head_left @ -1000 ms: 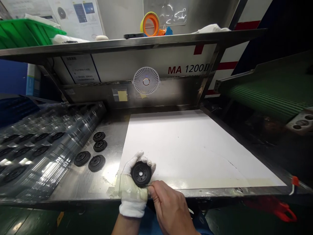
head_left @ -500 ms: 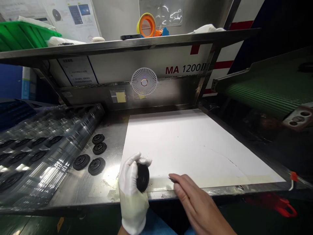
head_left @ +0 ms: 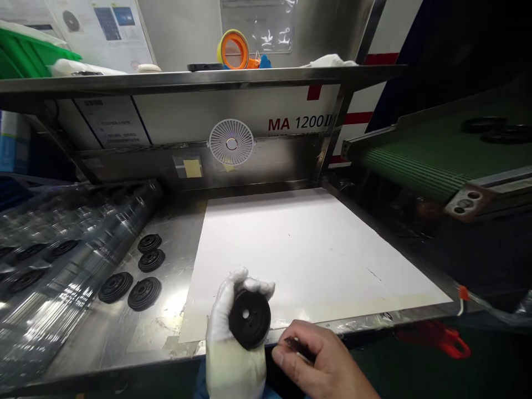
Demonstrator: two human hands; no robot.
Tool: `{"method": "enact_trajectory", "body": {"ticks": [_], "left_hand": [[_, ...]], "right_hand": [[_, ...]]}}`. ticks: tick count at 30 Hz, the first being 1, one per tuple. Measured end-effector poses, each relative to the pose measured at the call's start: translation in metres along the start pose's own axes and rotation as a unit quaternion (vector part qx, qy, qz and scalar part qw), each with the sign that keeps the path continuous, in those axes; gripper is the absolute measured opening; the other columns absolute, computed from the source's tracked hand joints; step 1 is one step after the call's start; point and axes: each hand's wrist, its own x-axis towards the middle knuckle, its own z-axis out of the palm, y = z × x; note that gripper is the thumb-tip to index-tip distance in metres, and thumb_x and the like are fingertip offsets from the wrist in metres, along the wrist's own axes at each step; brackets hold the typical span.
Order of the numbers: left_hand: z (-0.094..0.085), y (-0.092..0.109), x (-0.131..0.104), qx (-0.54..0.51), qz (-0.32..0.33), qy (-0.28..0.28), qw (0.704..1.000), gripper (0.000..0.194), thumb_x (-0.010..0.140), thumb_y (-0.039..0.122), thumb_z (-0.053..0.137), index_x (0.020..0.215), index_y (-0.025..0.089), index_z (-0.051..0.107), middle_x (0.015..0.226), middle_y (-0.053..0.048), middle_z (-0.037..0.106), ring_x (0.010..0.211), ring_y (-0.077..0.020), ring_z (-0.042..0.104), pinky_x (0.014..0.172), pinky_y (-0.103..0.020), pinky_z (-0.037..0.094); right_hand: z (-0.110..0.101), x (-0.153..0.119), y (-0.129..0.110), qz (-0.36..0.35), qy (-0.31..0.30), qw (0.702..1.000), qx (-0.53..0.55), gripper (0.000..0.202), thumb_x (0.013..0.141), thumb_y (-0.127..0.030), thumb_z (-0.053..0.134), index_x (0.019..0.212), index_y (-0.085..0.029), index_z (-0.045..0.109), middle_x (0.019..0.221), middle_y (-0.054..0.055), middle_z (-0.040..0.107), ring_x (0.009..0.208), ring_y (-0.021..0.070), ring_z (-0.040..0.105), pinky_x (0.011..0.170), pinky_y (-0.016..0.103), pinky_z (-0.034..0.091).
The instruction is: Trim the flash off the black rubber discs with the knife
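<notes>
My left hand (head_left: 233, 327), in a white glove, holds a round black disc (head_left: 253, 320) with a small hole in it, its flat face turned toward me over the table's front edge. Just right of the disc is my bare right hand (head_left: 307, 354), its fingers closed on a thin dark tool (head_left: 300, 348). The tool's tip is hard to make out and appears apart from the disc. Several ridged black discs (head_left: 144, 293) lie on the metal table (head_left: 166, 233) to the left.
White paper (head_left: 299, 249) covers the table's middle. Clear plastic trays (head_left: 91, 244) with black discs stand at left. A shelf (head_left: 199, 78) with tape rolls (head_left: 233, 50) runs above a white fan (head_left: 231, 142). At right, a green conveyor (head_left: 424, 160) carries dark rings.
The disc in my left hand has turned to show its face. My right hand has come lower, its fingers curled more around the tool. The view has shifted right, showing dark rings on the conveyor.
</notes>
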Motion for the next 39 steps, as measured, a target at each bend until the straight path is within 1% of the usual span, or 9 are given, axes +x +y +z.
{"method": "enact_trajectory", "body": {"ticks": [3, 6, 11, 19, 24, 27, 29, 35, 39], "left_hand": [[0.0, 0.005, 0.014, -0.111, -0.106, 0.045, 0.987, 0.019, 0.081, 0.023, 0.055, 0.09, 0.013, 0.069, 0.083, -0.009, 0.069, 0.086, -0.0238, 0.066, 0.09, -0.047, 0.051], [0.0, 0.008, 0.019, -0.161, -0.165, 0.075, 0.97, 0.021, 0.08, 0.019, 0.056, 0.092, 0.008, 0.069, 0.092, -0.016, 0.069, 0.099, -0.0323, 0.062, 0.09, -0.053, 0.049], [-0.005, 0.007, 0.018, -0.192, -0.18, 0.053, 0.963, 0.024, 0.08, 0.018, 0.056, 0.098, 0.006, 0.068, 0.101, -0.02, 0.067, 0.108, -0.0371, 0.057, 0.092, -0.056, 0.047], [-0.013, 0.005, 0.023, -0.221, -0.205, 0.047, 0.952, 0.022, 0.081, 0.017, 0.054, 0.095, 0.007, 0.069, 0.098, -0.019, 0.068, 0.106, -0.0348, 0.058, 0.094, -0.056, 0.046], [-0.016, 0.007, 0.022, -0.218, -0.214, 0.025, 0.952, 0.023, 0.081, 0.02, 0.057, 0.098, 0.008, 0.067, 0.101, -0.016, 0.068, 0.111, -0.0339, 0.056, 0.098, -0.055, 0.043], [-0.018, 0.009, 0.017, -0.203, -0.223, -0.004, 0.953, 0.029, 0.083, 0.022, 0.054, 0.108, 0.011, 0.063, 0.112, -0.017, 0.064, 0.117, -0.0349, 0.051, 0.099, -0.058, 0.04], [-0.019, 0.011, 0.01, -0.187, -0.235, -0.033, 0.953, 0.036, 0.083, 0.021, 0.051, 0.118, 0.015, 0.058, 0.124, -0.017, 0.057, 0.12, -0.0373, 0.046, 0.098, -0.063, 0.037], [-0.016, 0.025, 0.001, -0.087, -0.298, -0.013, 0.95, 0.032, 0.085, 0.02, 0.052, 0.116, 0.015, 0.053, 0.131, -0.016, 0.052, 0.119, -0.0381, 0.048, 0.084, -0.053, 0.052], [-0.009, 0.031, 0.004, -0.032, -0.332, 0.026, 0.942, 0.04, 0.088, 0.034, 0.051, 0.121, 0.011, 0.051, 0.125, -0.017, 0.056, 0.112, -0.0351, 0.055, 0.065, -0.039, 0.058]], "right_hand": [[-0.018, -0.001, 0.017, 0.013, 0.086, 0.988, -0.127, 0.027, 0.082, -0.034, 0.051, 0.106, -0.025, 0.059, 0.08, 0.0, 0.057, 0.059, 0.014, 0.05, 0.058, 0.027, 0.042], [-0.032, -0.001, 0.028, 0.021, 0.147, 0.969, -0.198, 0.05, 0.087, -0.042, 0.046, 0.135, -0.032, 0.034, 0.093, 0.002, 0.054, 0.076, 0.0194, 0.057, 0.069, 0.033, 0.047], [-0.028, -0.004, 0.026, -0.041, 0.118, 0.984, -0.123, 0.039, 0.096, -0.042, 0.029, 0.132, -0.033, 0.04, 0.122, 0.005, 0.049, 0.116, 0.0204, 0.047, 0.095, 0.033, 0.042], [-0.016, 0.002, 0.025, -0.021, 0.126, 0.99, -0.057, 0.032, 0.093, -0.049, 0.041, 0.114, -0.031, 0.056, 0.084, 0.0, 0.066, 0.067, 0.016, 0.061, 0.068, 0.027, 0.05], [-0.035, 0.017, 0.037, 0.004, 0.176, 0.981, -0.078, 0.044, 0.092, -0.049, 0.038, 0.135, -0.036, 0.042, 0.127, 0.003, 0.055, 0.09, 0.0198, 0.063, 0.083, 0.035, 0.051], [-0.044, 0.017, 0.039, -0.003, 0.148, 0.988, -0.036, 0.053, 0.092, -0.047, 0.038, 0.143, -0.034, 0.028, 0.125, 0.005, 0.056, 0.103, 0.023, 0.06, 0.089, 0.039, 0.049], [-0.048, 0.013, 0.036, 0.025, 0.137, 0.99, 0.031, 0.052, 0.09, -0.049, 0.044, 0.139, -0.032, 0.038, 0.113, 0.006, 0.063, 0.094, 0.023, 0.063, 0.087, 0.039, 0.051], [-0.06, -0.005, 0.013, 0.044, 0.131, 0.926, 0.351, 0.046, 0.083, -0.039, 0.062, 0.128, -0.033, 0.051, 0.128, 0.004, 0.056, 0.118, 0.0232, 0.051, 0.101, 0.033, 0.041], [-0.056, -0.009, 0.005, 0.026, 0.114, 0.906, 0.406, 0.056, 0.073, -0.027, 0.075, 0.124, -0.032, 0.053, 0.103, 0.002, 0.063, 0.093, 0.0164, 0.058, 0.081, 0.022, 0.049]]}}
